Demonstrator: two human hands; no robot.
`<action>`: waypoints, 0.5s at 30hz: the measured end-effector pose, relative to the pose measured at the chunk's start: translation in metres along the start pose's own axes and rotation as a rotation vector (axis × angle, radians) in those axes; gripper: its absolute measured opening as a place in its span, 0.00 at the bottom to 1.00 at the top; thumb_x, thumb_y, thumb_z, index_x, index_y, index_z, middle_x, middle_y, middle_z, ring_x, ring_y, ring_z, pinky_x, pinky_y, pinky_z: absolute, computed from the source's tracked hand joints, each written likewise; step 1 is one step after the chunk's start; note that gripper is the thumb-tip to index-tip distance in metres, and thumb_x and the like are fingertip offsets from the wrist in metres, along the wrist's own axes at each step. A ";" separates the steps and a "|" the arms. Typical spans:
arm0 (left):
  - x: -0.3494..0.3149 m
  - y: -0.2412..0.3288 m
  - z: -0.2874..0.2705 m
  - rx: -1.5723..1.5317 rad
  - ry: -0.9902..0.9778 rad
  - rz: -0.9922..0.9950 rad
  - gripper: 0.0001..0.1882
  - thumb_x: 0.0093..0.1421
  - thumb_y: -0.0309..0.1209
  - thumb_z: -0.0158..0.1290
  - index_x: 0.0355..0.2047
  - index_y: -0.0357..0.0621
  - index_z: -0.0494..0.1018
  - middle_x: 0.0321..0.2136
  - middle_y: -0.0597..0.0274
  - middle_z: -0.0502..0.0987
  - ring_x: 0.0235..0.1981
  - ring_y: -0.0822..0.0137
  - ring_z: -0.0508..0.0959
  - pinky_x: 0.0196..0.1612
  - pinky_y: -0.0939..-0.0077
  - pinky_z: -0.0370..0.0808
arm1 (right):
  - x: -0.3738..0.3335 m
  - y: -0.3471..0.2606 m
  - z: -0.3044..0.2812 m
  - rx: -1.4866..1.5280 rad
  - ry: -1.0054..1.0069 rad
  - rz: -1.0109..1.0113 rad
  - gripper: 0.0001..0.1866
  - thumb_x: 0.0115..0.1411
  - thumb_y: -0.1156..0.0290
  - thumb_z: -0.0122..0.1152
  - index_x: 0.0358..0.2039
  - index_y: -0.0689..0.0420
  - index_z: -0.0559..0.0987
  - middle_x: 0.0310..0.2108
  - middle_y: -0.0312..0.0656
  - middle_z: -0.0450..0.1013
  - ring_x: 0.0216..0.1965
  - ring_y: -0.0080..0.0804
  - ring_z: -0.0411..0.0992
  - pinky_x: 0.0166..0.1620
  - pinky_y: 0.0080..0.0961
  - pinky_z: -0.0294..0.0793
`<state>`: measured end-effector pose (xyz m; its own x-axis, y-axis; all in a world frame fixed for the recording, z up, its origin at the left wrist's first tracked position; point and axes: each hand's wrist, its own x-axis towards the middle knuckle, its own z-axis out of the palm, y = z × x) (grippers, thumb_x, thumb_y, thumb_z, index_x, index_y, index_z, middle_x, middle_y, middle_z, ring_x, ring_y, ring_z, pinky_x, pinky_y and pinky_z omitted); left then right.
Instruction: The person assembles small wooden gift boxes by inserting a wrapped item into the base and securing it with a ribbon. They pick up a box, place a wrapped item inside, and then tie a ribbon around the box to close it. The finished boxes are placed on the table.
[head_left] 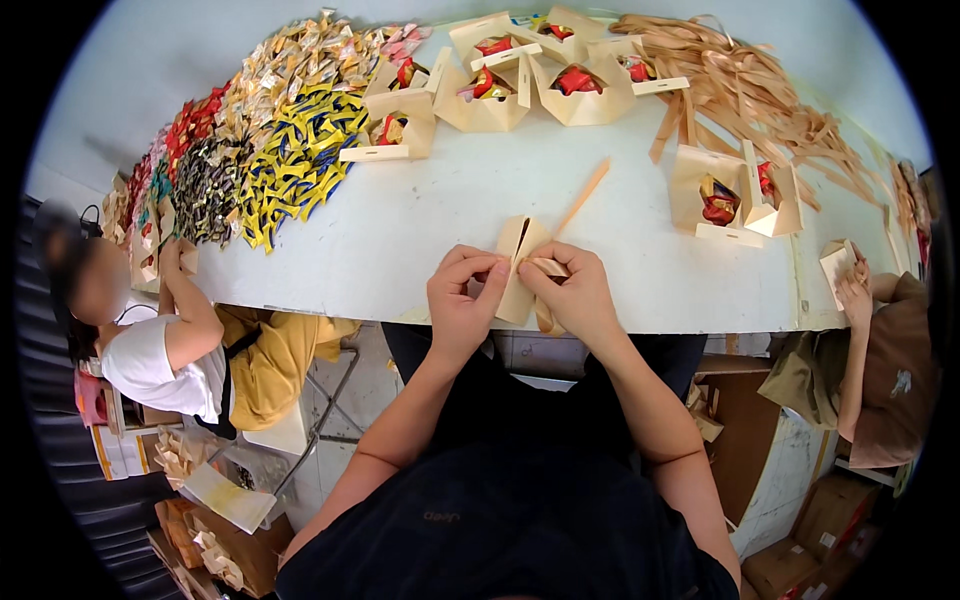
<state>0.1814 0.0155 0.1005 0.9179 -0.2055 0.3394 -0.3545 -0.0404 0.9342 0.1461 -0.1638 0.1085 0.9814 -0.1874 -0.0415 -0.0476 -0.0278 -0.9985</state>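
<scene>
At the near edge of the white table (400, 240), both hands are working a small beige paper box (520, 262). The left hand (462, 300) is pinching its left flap, fingers closed on the card. The right hand (575, 292) is gripping the right side together with a tan ribbon (580, 198) running far-right. Filled boxes (585, 85) are sitting at the far edge, wrapped sweets (290, 130) piled far left.

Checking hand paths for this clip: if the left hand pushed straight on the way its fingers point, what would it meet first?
The left hand points toward the folded tan cardboard box it already pinches. Just beyond is the right hand, gripping the same box and a tan paper ribbon; depth is uncertain.
</scene>
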 end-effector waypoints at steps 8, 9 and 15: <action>0.000 -0.001 0.021 -0.269 -0.052 -0.169 0.07 0.82 0.28 0.43 0.49 0.38 0.69 0.40 0.60 0.80 0.37 0.75 0.78 0.44 0.77 0.79 | -0.005 -0.037 -0.026 -0.676 0.066 -0.222 0.25 0.55 0.47 0.80 0.23 0.56 0.80 0.15 0.40 0.73 0.20 0.38 0.69 0.43 0.37 0.72; 0.002 -0.001 0.012 -0.286 0.013 -0.196 0.07 0.82 0.29 0.43 0.49 0.39 0.69 0.40 0.60 0.80 0.38 0.74 0.79 0.45 0.77 0.79 | -0.003 -0.038 -0.030 -0.710 0.064 -0.264 0.26 0.54 0.46 0.80 0.22 0.56 0.80 0.14 0.39 0.72 0.19 0.40 0.69 0.46 0.40 0.71; 0.004 -0.022 -0.074 -0.113 0.440 -0.200 0.07 0.81 0.30 0.48 0.49 0.39 0.68 0.34 0.61 0.79 0.32 0.71 0.77 0.42 0.74 0.78 | -0.001 -0.055 -0.035 -0.845 -0.031 -0.228 0.25 0.52 0.46 0.79 0.21 0.56 0.80 0.13 0.38 0.69 0.22 0.41 0.72 0.59 0.46 0.68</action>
<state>0.2064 0.0882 0.0894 0.9627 0.2291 0.1437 -0.1645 0.0741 0.9836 0.1408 -0.1968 0.1645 0.9878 -0.0625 0.1428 0.0404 -0.7823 -0.6216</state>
